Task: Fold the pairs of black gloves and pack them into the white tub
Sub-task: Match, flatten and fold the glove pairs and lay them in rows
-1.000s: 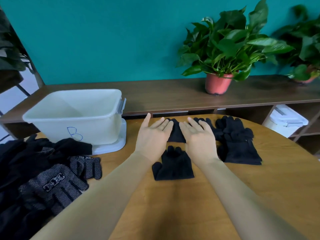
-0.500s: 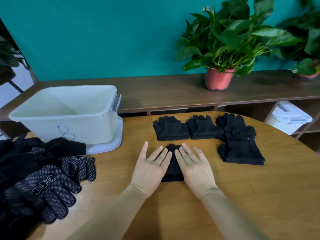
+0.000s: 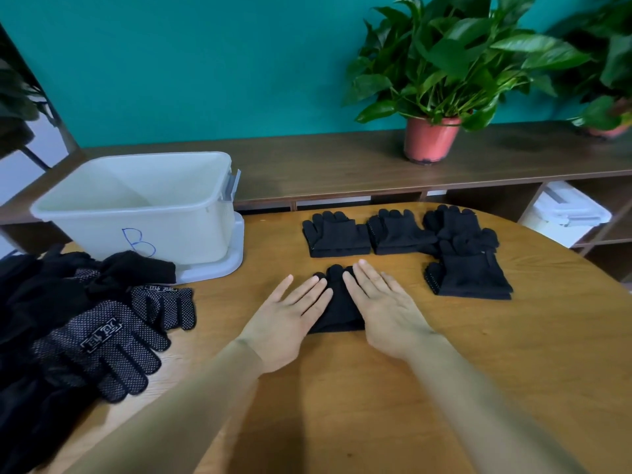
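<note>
— What's changed?
— My hands have come back from the far row. Both now press flat on the folded pair [image 3: 337,304] at frame centre, the left hand [image 3: 287,319] on its left side, the right hand [image 3: 386,313] on its right, fingers straight, gripping nothing.
— And around it?
— More folded pairs [image 3: 337,237] lie just above and to the right. The white tub [image 3: 136,213] sits upper left. Loose gloves [image 3: 85,330] are heaped at the table's [image 3: 376,398] left edge.

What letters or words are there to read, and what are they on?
"B": handwritten in blue on the front of the white tub.
Patch on the dotted glove: white characters, too blurred to read.
Patch on the second dotted glove: also unreadable.
</note>
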Tool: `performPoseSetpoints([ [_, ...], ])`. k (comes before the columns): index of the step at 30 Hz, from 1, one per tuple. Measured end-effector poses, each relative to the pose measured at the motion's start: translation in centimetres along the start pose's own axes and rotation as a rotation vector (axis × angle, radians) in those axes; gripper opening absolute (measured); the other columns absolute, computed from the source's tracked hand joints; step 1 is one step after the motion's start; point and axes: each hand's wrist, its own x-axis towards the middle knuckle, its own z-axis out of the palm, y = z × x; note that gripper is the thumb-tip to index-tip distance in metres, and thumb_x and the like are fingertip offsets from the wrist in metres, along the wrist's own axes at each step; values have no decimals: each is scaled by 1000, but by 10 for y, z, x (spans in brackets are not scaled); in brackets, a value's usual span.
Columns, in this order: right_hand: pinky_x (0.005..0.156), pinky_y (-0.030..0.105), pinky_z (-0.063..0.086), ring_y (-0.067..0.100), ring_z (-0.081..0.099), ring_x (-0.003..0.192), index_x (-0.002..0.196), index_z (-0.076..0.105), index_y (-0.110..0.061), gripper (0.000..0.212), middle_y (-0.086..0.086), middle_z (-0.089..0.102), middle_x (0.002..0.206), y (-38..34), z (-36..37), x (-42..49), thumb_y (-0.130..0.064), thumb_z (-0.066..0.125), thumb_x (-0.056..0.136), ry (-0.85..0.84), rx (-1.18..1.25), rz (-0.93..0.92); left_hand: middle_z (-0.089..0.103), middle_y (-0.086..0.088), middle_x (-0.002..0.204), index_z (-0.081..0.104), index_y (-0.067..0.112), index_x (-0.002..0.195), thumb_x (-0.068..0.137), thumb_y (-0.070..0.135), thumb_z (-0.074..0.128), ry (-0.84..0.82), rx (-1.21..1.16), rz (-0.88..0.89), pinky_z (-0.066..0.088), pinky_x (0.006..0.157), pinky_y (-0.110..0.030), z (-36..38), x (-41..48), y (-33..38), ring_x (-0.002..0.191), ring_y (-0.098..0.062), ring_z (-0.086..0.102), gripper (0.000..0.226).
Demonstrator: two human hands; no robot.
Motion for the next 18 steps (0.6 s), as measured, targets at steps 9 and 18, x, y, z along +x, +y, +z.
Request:
performPoseSetpoints([
  [9, 113, 39, 25, 17, 50, 132, 131, 61, -9, 48, 7, 60, 136, -18, 25, -24, -10, 51, 84, 304, 220, 11, 21, 6, 159, 31, 17, 153, 103, 54, 10, 168, -511, -43, 13, 123, -25, 8, -2, 21, 149, -5, 12, 66],
  [18, 107, 50, 42, 16, 64, 116, 115, 72, -11, 53, 6, 69, 121, 27, 49, -25, 2, 82, 65, 454, 149, 77, 30, -2, 158, 37, 16, 152, 105, 19, 47, 203, -466, -72, 33, 117, -31, 8, 50, 46, 145, -8, 18, 48],
])
